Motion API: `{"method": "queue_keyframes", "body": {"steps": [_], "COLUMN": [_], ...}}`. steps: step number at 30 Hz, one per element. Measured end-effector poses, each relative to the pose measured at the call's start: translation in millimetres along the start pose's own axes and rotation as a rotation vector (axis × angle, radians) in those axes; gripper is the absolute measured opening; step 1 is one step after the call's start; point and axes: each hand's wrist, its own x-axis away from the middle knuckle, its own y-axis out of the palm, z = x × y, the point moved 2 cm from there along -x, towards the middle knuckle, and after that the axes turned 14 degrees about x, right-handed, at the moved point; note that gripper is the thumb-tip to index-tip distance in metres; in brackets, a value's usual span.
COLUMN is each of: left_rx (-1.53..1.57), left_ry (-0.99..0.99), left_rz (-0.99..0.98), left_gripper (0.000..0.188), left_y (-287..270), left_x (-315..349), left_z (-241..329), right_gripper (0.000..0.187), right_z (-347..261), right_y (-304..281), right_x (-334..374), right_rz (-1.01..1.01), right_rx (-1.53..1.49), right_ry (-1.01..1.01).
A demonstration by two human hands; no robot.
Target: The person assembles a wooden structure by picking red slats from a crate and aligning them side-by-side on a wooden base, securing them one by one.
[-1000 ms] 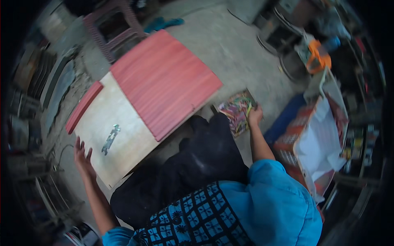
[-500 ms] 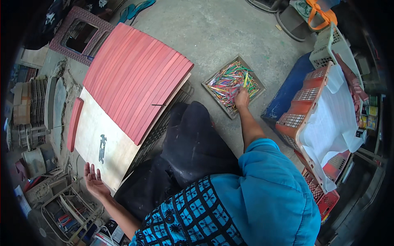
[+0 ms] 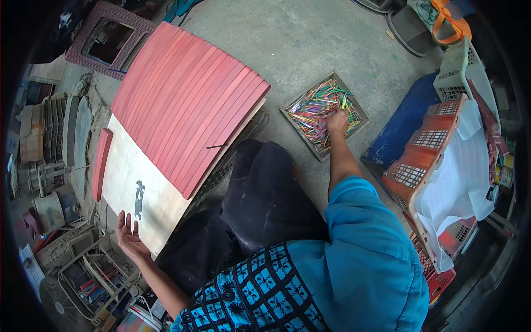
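My right hand (image 3: 337, 122) reaches into a shallow square wooden tray (image 3: 357, 125) on the floor. Thin sticks in many colours (image 3: 318, 105) fill it in a loose heap. The fingers curl down among them, and whatever they grip is hidden. My left hand (image 3: 131, 239) is empty, palm up with fingers apart, beside the near-left edge of a pale board (image 3: 124, 166). Reddish-pink wooden strips (image 3: 185, 105) lie side by side across most of that board. A small dark, notched flat piece (image 3: 139, 199) lies on its bare part. One loose red strip (image 3: 102, 163) rests along the left edge.
Right of the tray stand a blue bin (image 3: 401, 124) and an orange plastic crate (image 3: 412, 180) lined with white sheeting (image 3: 451, 180). A thin dark rod (image 3: 217, 146) sticks out at the strips' right edge. A patterned stool (image 3: 83, 47) stands far left, and a fan (image 3: 58, 296) near left.
The whole view has shifted slightly, so the tray and crates sit further right. My right hand stays in the sticks, and my left hand remains open by the board.
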Motion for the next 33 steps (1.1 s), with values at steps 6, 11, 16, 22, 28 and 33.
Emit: {"method": "queue_keyframes", "body": {"steps": [6,11,16,22,28,33], "left_rx": [0.011,-0.091,-0.051,-0.043,-0.045,0.168], "left_ry": [0.004,0.03,0.063,0.107,0.198,0.157], "left_rz": [0.007,0.012,-0.029,-0.046,-0.207,-0.65], "left_gripper": [0.047,0.043,0.041,0.039,0.039,0.049], "left_y": [2,-11,24,19,39,76], "left_x": [0,6,-2,12,33,87], "left_z": [-5,-15,1,-6,-3,12], "right_gripper": [0.023,0.036,0.036,0.024,0.021,0.017], "right_z": [-4,-16,14,-16,-64,-157], "right_y": [-3,20,47,-27,-172,-276], "right_x": [-17,-18,-45,-17,32,169], "right_rz": [-0.072,-0.009,0.226,0.185,0.242,-0.525], "right_rx": [0.05,0.141,0.065,0.068,-0.988,-1.535], "right_ry": [0.029,-0.417,-0.533,-0.533,-0.303,-0.48]}}
